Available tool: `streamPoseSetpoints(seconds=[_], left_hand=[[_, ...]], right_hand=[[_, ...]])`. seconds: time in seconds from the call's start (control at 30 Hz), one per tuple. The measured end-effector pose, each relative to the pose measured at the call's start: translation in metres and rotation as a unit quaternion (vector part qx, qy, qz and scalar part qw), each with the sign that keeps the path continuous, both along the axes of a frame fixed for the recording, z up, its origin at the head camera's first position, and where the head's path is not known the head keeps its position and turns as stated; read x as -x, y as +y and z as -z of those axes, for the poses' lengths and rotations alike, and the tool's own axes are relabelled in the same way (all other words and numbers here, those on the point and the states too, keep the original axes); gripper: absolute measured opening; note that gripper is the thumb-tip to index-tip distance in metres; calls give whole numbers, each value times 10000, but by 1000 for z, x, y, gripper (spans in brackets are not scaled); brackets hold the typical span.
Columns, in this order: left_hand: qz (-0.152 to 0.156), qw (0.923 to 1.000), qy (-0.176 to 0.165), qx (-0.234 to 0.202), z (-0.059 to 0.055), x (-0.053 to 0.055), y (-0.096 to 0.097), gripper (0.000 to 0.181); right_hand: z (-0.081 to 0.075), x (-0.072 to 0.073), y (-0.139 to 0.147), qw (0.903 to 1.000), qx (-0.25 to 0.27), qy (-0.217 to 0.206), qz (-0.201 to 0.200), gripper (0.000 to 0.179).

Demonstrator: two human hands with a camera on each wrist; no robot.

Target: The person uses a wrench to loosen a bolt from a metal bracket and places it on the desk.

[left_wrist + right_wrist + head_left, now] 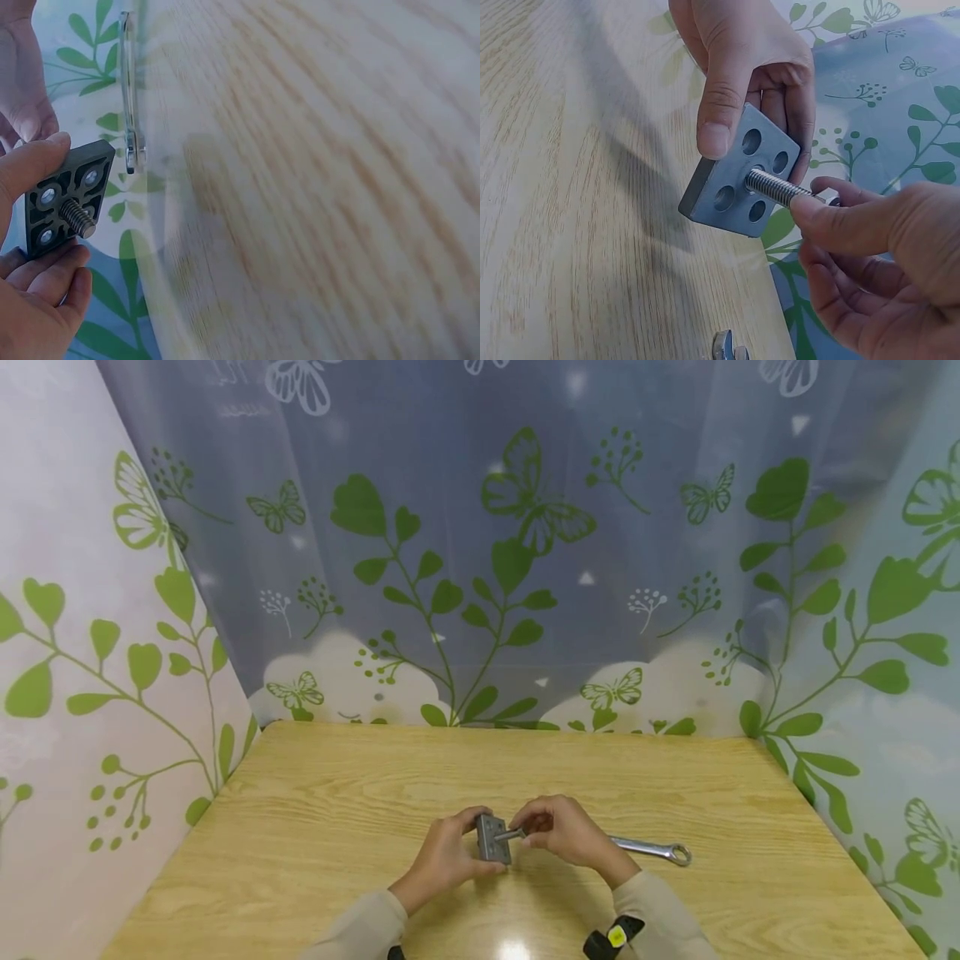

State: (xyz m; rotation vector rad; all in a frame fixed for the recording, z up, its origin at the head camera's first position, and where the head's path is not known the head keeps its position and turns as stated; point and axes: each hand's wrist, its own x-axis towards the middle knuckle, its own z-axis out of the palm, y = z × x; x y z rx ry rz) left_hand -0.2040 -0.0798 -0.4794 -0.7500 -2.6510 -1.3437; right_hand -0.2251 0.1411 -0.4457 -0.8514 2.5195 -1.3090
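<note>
My left hand (448, 853) holds a square grey block with round holes (739, 184) by its edges, thumb on one side and fingers on the other. A threaded bolt (776, 186) passes through the block's centre; its tip sticks out of the ribbed face in the left wrist view. With thumb and forefinger, my right hand (561, 831) pinches the bolt near its head. Both hands are raised over the wooden table (337, 793). Beside the right hand lies a combination wrench (652, 848), its ring end pointing right and its other end hidden by the hand in the head view.
Printed curtains with butterflies and leaves (420, 568) enclose the table at the back and both sides. A black wrist strap (613, 937) is on the right sleeve. A small shiny metal piece (724, 345), partly cut off, shows low in the right wrist view.
</note>
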Motion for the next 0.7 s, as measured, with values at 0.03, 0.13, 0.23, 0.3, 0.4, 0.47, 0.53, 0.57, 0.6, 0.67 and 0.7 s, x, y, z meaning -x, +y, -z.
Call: streamPoseSetpoints(seconds=[0.03, 0.13, 0.23, 0.3, 0.4, 0.47, 0.53, 0.57, 0.6, 0.67, 0.7], left_hand=[[6, 10000, -5, 3, 0, 0, 0, 72], [-17, 10000, -66, 23, 1, 0, 0, 72], [-20, 9999, -102, 19, 0, 1, 0, 72], [-27, 10000, -71, 26, 0, 1, 0, 72], [-51, 10000, -50, 17, 0, 1, 0, 71], [-69, 10000, -54, 23, 0, 1, 0, 70], [-64, 10000, -56, 8, -1, 1, 0, 70], [-60, 10000, -60, 4, -1, 1, 0, 70], [-51, 10000, -63, -2, -1, 1, 0, 69], [-42, 10000, -50, -4, -1, 1, 0, 69], [-35, 10000, -47, -9, -1, 1, 0, 69]], right_hand=[[0, 0, 0, 10000, -15, -2, -13, 22], [1, 2, 1, 9999, -116, -59, -8, 27], [1, 2, 2, 9994, -191, -276, 77, 31], [1, 1, 1, 9985, -160, -482, 182, 38], [2, -1, 0, 9960, -38, -829, 322, 54], [3, -2, -1, 9945, -12, -960, 414, 60], [4, -2, -2, 9936, -21, -1024, 474, 62], [4, -3, -3, 9937, -41, -1013, 486, 61], [4, -3, -3, 9937, -57, -1008, 494, 60], [3, -3, -4, 9943, -104, -942, 499, 56], [3, -3, -4, 9947, -133, -897, 483, 54]])
